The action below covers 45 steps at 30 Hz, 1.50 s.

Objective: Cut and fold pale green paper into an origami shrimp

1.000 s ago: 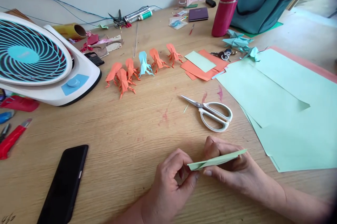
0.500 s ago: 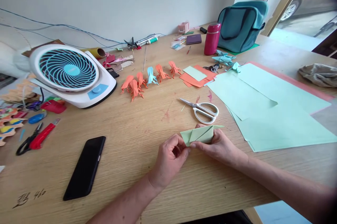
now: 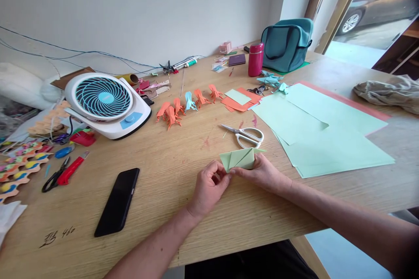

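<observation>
A folded piece of light green paper [image 3: 244, 159] is held up between both hands, just above the table near its front. My left hand [image 3: 211, 185] pinches its lower left corner with thumb and forefinger. Around its right end my right hand [image 3: 263, 173] is closed, the thumb lying along the lower edge and the other fingers mostly hidden behind the paper. A diagonal fold line crosses the paper's face, and a thin point sticks out at the right. White-handled scissors [image 3: 250, 138] lie directly beyond the paper.
Folded orange paper figures [image 3: 170, 116] and a blue one [image 3: 190, 102] stand farther back. Large green sheets [image 3: 343, 148] cover the right side. A black phone [image 3: 118, 202], a fan [image 3: 108, 100] and a red cutter [image 3: 72, 170] are at left. Behind stand a pink bottle [image 3: 255, 60] and a teal bag [image 3: 288, 45].
The camera view has shifted, so more of the table's front edge shows. Both hands keep their grip on the folded paper, which looks nearly the same.
</observation>
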{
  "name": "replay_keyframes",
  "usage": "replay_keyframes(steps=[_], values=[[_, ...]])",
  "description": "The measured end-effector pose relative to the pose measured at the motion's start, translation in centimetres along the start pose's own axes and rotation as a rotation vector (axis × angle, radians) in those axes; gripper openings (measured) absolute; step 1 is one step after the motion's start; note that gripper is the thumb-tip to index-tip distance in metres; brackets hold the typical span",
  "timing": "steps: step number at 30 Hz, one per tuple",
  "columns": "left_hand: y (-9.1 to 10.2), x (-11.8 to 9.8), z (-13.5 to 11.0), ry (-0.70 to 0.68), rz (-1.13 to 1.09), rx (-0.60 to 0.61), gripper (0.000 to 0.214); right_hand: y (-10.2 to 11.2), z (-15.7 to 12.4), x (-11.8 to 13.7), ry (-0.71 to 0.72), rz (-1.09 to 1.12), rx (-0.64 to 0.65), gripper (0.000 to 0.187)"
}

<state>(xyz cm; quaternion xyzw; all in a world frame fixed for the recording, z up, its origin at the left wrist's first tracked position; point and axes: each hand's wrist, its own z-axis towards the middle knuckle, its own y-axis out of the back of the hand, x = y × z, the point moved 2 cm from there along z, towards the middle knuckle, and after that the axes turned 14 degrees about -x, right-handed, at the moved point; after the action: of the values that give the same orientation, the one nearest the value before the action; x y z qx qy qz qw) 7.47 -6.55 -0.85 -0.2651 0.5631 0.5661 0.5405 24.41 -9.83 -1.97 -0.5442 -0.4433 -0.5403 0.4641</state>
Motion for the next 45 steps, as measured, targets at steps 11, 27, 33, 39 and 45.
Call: replay_keyframes(steps=[11,27,33,39,45], values=[[-0.1,0.1,0.0,0.035,-0.042,0.023,0.022,0.3,-0.3,0.7,-0.022,0.019,-0.030,0.032],[0.3,0.7,0.2,0.092,-0.147,0.055,0.027,0.7,0.1,1.4,0.061,-0.055,-0.029,0.038],[0.3,0.8,0.5,0.160,-0.188,0.037,0.028,0.8,0.2,0.9,0.028,-0.029,0.009,0.040],[0.8,1.4,0.9,0.272,-0.283,0.052,0.019,1.1,0.4,1.8,-0.083,0.184,-0.033,0.042],[1.1,1.0,1.3,0.384,-0.331,0.105,0.022,1.6,0.4,1.8,-0.054,0.283,-0.077,0.034]])
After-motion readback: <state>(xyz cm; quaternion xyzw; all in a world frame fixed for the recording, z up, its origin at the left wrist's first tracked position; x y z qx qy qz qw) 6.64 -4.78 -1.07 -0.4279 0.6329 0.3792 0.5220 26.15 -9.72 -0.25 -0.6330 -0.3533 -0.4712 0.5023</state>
